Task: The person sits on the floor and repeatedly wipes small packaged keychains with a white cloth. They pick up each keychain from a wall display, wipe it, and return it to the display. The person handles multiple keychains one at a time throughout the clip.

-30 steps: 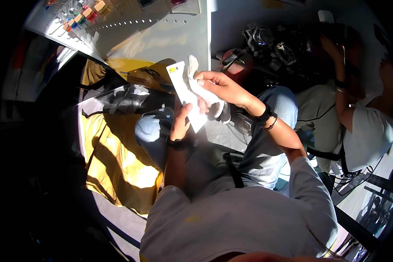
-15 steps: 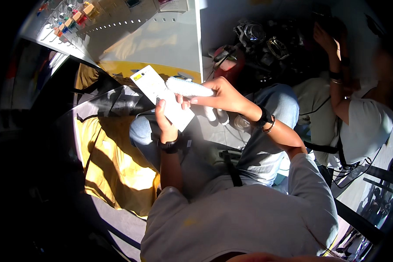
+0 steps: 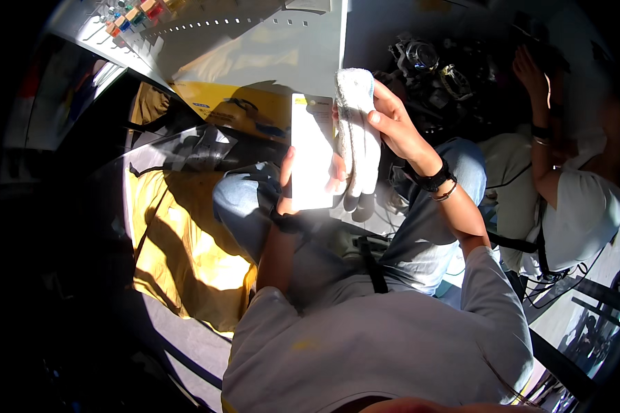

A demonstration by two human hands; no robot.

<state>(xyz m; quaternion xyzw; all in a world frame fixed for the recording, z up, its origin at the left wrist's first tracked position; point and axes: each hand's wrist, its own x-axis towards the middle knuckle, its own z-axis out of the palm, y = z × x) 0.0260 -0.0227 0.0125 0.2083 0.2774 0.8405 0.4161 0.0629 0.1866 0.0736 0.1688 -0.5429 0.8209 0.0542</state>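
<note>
My left hand [image 3: 287, 182] is closed on a white rectangular card [image 3: 311, 151] with a small yellow label at its top, held upright and brightly lit. My right hand [image 3: 399, 127] grips white knitted gloves [image 3: 353, 124], which hang vertically just to the right of the card, their grey fingertips pointing down. Both things are held over my lap, between my bent knees.
A grey-white panel [image 3: 255, 51] with a rack of small coloured bottles [image 3: 134, 17] stands ahead. Yellow fabric [image 3: 169, 241] lies left of my leg. A dark heap of metal parts [image 3: 441, 82] is ahead right, beside a seated co-worker [image 3: 575, 213] with raised hands.
The card has gone from tilted to nearly straight, moving right. My right hand has risen and moved right, turning the gloves from sideways to vertical alongside the card.
</note>
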